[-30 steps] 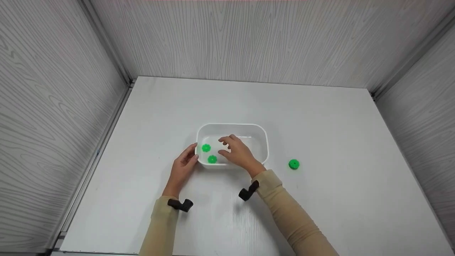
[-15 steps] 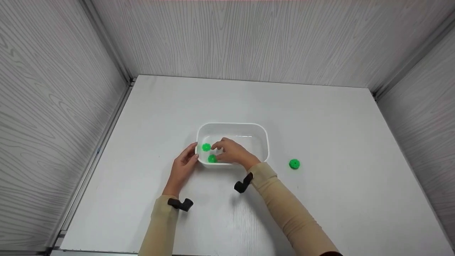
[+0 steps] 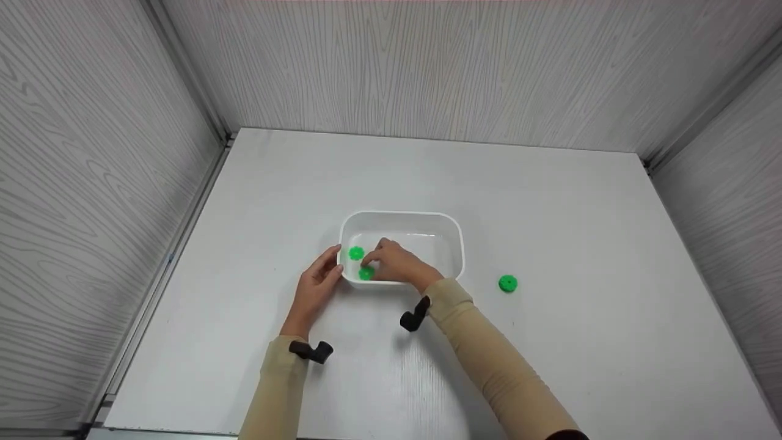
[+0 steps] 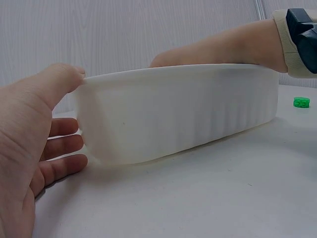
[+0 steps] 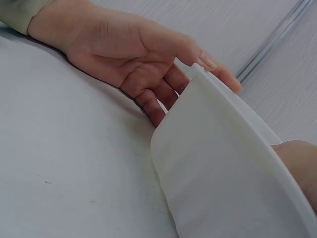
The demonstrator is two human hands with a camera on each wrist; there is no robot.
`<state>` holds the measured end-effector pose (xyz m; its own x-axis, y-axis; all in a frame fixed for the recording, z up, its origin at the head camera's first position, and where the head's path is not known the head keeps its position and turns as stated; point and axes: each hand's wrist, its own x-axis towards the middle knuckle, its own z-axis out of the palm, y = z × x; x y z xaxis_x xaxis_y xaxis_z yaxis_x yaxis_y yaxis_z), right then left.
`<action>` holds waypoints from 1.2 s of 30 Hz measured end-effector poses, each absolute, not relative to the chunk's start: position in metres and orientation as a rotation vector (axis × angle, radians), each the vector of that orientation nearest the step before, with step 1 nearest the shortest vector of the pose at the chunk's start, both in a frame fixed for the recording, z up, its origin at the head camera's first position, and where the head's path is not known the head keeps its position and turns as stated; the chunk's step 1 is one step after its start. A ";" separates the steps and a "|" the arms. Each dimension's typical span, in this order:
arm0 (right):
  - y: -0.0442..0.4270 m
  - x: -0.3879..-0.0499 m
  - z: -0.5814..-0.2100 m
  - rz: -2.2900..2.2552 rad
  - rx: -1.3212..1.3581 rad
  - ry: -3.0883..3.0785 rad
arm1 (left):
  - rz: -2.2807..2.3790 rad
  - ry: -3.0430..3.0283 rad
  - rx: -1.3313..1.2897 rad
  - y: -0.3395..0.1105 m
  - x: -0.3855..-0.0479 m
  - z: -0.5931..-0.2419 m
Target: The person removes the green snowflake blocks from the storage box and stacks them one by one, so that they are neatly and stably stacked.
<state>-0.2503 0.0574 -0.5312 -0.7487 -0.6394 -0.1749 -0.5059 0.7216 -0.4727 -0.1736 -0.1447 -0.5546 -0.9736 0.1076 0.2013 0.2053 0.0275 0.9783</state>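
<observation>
A white rectangular tub [image 3: 449,226] stands on the table. My left hand [image 3: 314,293] holds its left end from outside; in the left wrist view the thumb lies at the rim, the other fingers against the wall. My right hand [image 3: 394,263] reaches over the front rim into the tub. Its index finger and thumb are at the two sides of a small green scalloped disc [image 3: 366,274] and pinch it; the grip is partly hidden. A second green disc [image 3: 356,253] lies behind it near the tub's left wall. Both wrist views see only the tub's outside.
A thicker green scalloped disc [image 3: 507,283] lies on the white table [image 3: 580,342] to the right of the tub. Grey wood-grain panels [image 3: 403,73] enclose the table at the back and both sides.
My right hand has moved left and down inside the tub, and its fingers have closed in on the front green disc. My left hand has stayed at the tub's left end.
</observation>
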 end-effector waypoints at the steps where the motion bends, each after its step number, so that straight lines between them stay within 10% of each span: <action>1: 0.057 -0.250 -0.531 -0.575 -0.894 2.604 | -2.110 -2.201 -0.335 -0.145 -0.173 -0.555; 36: 0.059 -0.251 -0.532 -0.539 -0.935 2.647 | -2.142 -2.191 -0.258 -0.146 -0.183 -0.578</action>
